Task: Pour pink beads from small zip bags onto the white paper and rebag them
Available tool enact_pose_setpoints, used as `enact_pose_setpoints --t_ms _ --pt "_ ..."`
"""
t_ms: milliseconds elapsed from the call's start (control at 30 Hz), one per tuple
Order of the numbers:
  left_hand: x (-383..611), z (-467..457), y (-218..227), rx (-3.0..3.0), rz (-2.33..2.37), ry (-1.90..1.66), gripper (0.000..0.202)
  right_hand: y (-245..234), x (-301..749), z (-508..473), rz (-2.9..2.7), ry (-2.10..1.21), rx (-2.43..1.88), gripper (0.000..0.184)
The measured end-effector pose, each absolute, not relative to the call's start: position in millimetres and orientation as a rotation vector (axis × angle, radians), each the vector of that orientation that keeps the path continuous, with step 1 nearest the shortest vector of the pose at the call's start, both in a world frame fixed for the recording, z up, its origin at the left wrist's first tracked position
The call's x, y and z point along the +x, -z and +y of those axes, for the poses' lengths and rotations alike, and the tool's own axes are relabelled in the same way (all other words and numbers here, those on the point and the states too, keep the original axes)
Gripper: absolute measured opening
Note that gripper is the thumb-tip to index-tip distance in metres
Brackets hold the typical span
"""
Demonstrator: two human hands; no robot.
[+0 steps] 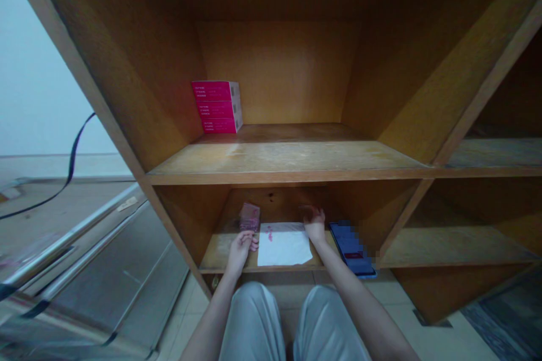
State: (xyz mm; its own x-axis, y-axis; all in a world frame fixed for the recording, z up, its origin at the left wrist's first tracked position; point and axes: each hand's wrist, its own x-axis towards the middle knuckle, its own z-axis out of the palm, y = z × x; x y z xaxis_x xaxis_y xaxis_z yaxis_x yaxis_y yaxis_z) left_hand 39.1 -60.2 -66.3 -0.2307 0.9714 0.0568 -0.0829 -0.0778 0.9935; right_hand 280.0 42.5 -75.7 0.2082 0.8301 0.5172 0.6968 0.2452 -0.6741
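My left hand (pixel 240 251) rests at the front of the lower wooden shelf (pixel 220 251), its fingers curled beside the left edge of a white paper sheet (pixel 283 248) with pink marks near its back edge. A small pink packet (pixel 250 217) stands just behind that hand, and I cannot tell whether they touch. My right hand (pixel 315 224) is raised at the sheet's back right corner, fingers apart and holding nothing. To its right lies a phone (pixel 351 248) with a lit blue screen, partly pixelated.
Three stacked magenta boxes (pixel 217 107) stand at the back left of the upper wooden shelf (pixel 288 161). A side wall of the shelf unit (pixel 169 225) runs to my left, with metal rails (pixel 71 242) and a black strap (pixel 70 169) beyond. My grey-trousered knees (pixel 288 321) lie below.
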Motion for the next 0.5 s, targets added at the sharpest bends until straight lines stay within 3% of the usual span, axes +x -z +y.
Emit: enact_pose_setpoints --t_ms 233,500 --pt "40 -61 66 1.089 1.269 -1.464 0.025 84 266 -3 -1.518 -0.263 -1.330 0.039" --pt "44 -61 68 1.106 1.307 -1.490 0.018 80 273 -12 -1.449 -0.331 -1.307 0.029"
